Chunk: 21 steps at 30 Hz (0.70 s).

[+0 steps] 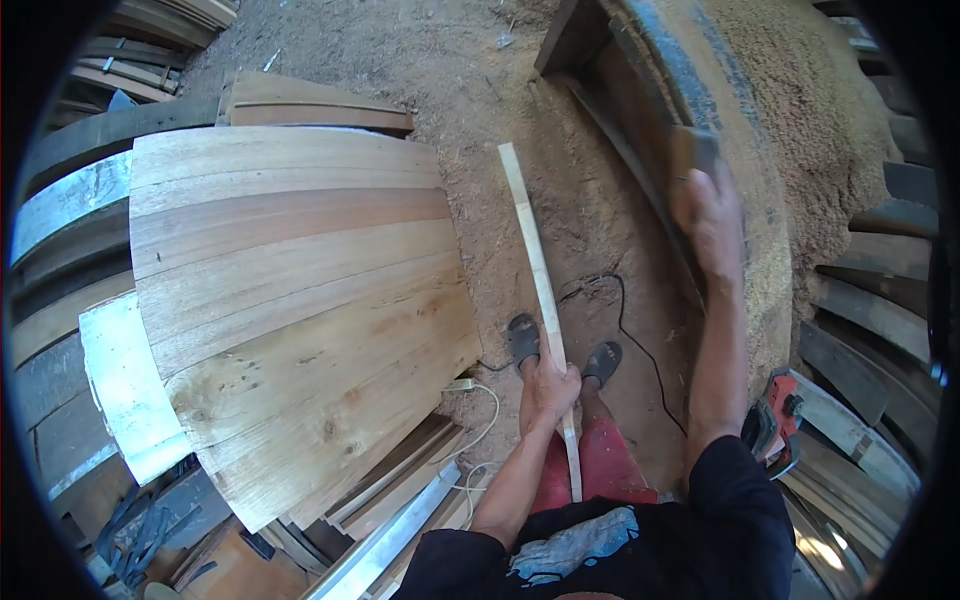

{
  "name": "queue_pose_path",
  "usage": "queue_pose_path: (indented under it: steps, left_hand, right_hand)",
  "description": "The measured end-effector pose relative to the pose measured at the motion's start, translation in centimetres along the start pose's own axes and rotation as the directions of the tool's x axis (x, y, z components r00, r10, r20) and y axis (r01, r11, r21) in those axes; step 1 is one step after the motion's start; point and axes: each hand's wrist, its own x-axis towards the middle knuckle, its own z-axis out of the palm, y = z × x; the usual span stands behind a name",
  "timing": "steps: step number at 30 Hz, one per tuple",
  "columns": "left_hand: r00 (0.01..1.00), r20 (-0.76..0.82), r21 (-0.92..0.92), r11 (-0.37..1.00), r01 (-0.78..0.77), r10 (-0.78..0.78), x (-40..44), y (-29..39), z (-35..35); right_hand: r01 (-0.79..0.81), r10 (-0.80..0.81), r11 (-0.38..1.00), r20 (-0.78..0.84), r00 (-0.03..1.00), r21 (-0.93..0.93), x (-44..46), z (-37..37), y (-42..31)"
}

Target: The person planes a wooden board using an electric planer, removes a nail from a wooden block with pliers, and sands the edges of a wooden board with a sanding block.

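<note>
My left hand [553, 388] is wrapped around a long, narrow wooden strip [535, 245]. The strip slants from near my waist out over the dirt floor. On the right, my right hand [715, 220] is closed on a small wooden block [692, 160], smeared by motion, at the edge of a sawdust-covered bench [680, 60]. Whether the block touches the bench, I cannot tell.
A broad panel of joined boards [310, 290] lies to the left on stacked planks. Sawdust [820, 130] is heaped at the right, above a red power tool [778, 415]. A black cord [640, 340] runs across the floor near my feet.
</note>
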Motion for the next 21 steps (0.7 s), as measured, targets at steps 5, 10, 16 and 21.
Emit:
queue_pose_path:
  steps: [5, 10, 16, 21]
  left_hand:
    - [0.998, 0.034, -0.026, 0.998, 0.049, -0.048, 0.1, 0.0, -0.7]
    - [1.0, -0.02, -0.062, 0.998, -0.008, 0.007, 0.4, -2.0, 0.1]
    - [1.0, -0.002, -0.038, 0.999, 0.015, -0.015, 0.9, -3.5, 1.0]
    - [0.988, 0.116, 0.139, 0.986, 0.087, -0.103, 0.5, -0.2, 0.4]
  right_hand:
    - [-0.044, -0.174, 0.82, -0.321, 0.931, -0.57, 0.3, -11.8, 8.8]
    - [-0.213, -0.112, 0.521, -0.313, 0.943, -0.827, -1.5, -12.9, 12.5]
    - [0.028, -0.076, 0.847, -0.069, 0.995, -0.53, -6.6, -3.8, 0.9]
    - [-0.236, 0.499, 0.851, 0.583, 0.642, -0.469, -13.4, 11.3, 0.7]
